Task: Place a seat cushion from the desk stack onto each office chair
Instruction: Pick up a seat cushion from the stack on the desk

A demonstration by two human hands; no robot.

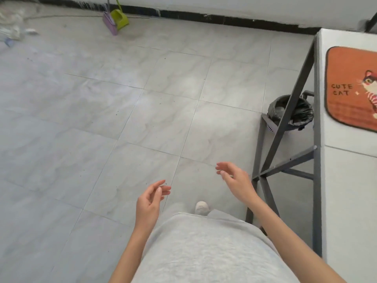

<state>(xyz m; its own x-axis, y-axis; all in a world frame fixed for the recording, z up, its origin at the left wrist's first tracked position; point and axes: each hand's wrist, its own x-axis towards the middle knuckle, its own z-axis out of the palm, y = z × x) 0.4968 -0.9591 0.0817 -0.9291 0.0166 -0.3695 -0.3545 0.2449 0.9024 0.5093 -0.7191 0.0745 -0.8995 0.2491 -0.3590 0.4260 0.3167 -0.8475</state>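
Note:
An orange seat cushion [353,86] printed with "CUTE CAT" and a cat lies flat on the white desk [346,180] at the right edge of the head view, partly cut off by the frame. My left hand [151,201] and my right hand [234,178] hang in front of me over the floor, fingers relaxed and holding nothing. My right hand is left of the desk's grey metal leg frame [285,127], well below the cushion. No office chair is in view.
Grey tiled floor [122,99] fills the left and middle. A bin with a black bag [289,110] stands under the desk end. A purple broom [110,23] and green dustpan [121,18] lean at the far wall. Litter lies at top left.

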